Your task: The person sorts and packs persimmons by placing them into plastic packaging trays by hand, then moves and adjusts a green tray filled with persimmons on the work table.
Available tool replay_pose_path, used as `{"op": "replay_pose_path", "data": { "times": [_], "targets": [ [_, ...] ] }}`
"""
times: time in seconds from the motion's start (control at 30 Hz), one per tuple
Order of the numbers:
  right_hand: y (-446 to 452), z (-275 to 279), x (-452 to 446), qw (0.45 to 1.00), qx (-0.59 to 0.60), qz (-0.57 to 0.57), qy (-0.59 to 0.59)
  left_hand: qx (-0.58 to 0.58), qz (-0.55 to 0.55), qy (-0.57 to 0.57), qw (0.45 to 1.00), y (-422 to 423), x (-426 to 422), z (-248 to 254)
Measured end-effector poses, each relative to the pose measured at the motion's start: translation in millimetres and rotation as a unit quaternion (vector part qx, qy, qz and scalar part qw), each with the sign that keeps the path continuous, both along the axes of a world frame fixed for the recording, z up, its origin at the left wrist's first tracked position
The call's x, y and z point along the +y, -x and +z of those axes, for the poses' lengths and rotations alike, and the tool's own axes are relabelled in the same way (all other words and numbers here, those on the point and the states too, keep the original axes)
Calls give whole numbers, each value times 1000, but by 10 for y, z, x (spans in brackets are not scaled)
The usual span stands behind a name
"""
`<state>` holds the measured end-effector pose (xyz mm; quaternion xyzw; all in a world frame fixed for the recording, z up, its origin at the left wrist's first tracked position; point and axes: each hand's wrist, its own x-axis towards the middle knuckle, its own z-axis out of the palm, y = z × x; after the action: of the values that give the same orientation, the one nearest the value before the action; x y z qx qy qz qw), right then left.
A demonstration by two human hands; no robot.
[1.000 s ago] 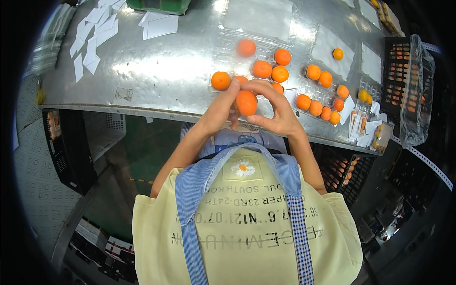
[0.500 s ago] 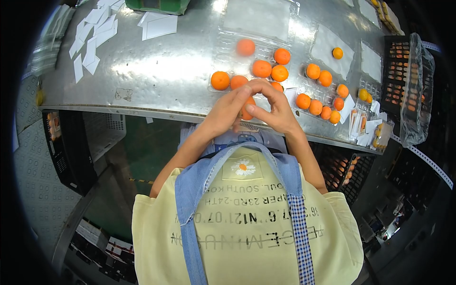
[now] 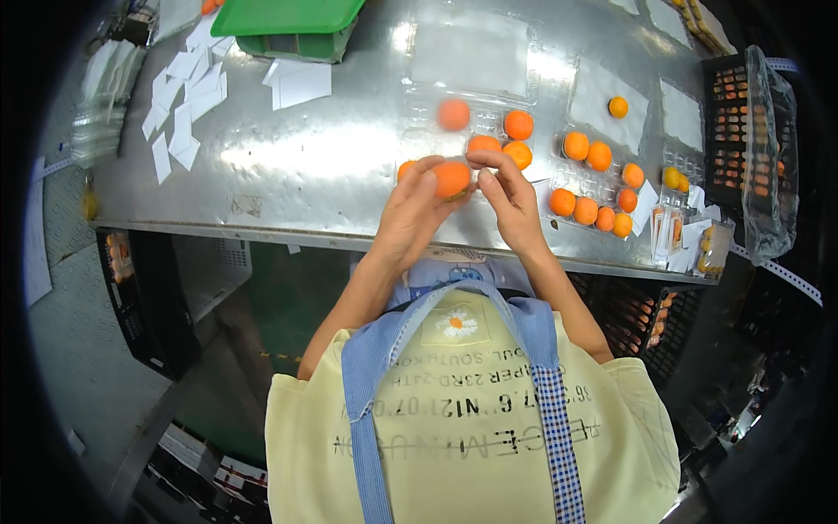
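Observation:
An orange [image 3: 451, 179] is held in my left hand [image 3: 408, 214], its fingers and thumb wrapped on the near left side of the fruit. Just right of it, my right hand [image 3: 513, 210] has thumb and index finger drawn together in a pinch; whatever is between them is too small to make out. Beyond my hands, more oranges [image 3: 518, 125] sit in a clear plastic tray [image 3: 419, 109], one with a blurred orange [image 3: 453, 114] at its upper left. My hands partly hide the nearer fruit.
To the right, a second clear clamshell [image 3: 578, 185] holds several oranges, and a single orange [image 3: 618, 107] lies on its lid. White cards [image 3: 188, 105] and a green bin [image 3: 288, 17] are at the upper left. A black crate [image 3: 730, 131] stands at the right edge.
My hands have moved apart, uncovering the orange in my left hand, which is raised slightly. The view has shifted, bringing more of the green bin into sight.

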<state>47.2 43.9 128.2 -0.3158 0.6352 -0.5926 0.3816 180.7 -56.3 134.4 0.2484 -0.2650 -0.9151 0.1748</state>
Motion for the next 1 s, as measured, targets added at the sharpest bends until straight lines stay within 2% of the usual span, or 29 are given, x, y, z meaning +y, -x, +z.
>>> {"op": "replay_pose_path", "data": {
  "times": [0.1,0.23,0.33,0.83,0.93,1.0],
  "targets": [
    [-20,-3,-34,1000,-10,-8,2,34,45,-38,998,13,-32,-6],
    [-80,-60,-109,999,33,1,32,22,56,-21,998,23,-4,-50],
    [-139,16,-182,995,104,4,11,7,49,9,999,38,50,-16],
    [-65,-74,-201,997,-75,-10,11,18,42,-6,999,44,108,-16],
    [-137,5,-202,1000,21,-17,15,10,39,-4,999,41,109,-13],
    [-146,-29,-205,1000,21,-15,8,14,30,7,999,32,104,-12]
  ]
}}
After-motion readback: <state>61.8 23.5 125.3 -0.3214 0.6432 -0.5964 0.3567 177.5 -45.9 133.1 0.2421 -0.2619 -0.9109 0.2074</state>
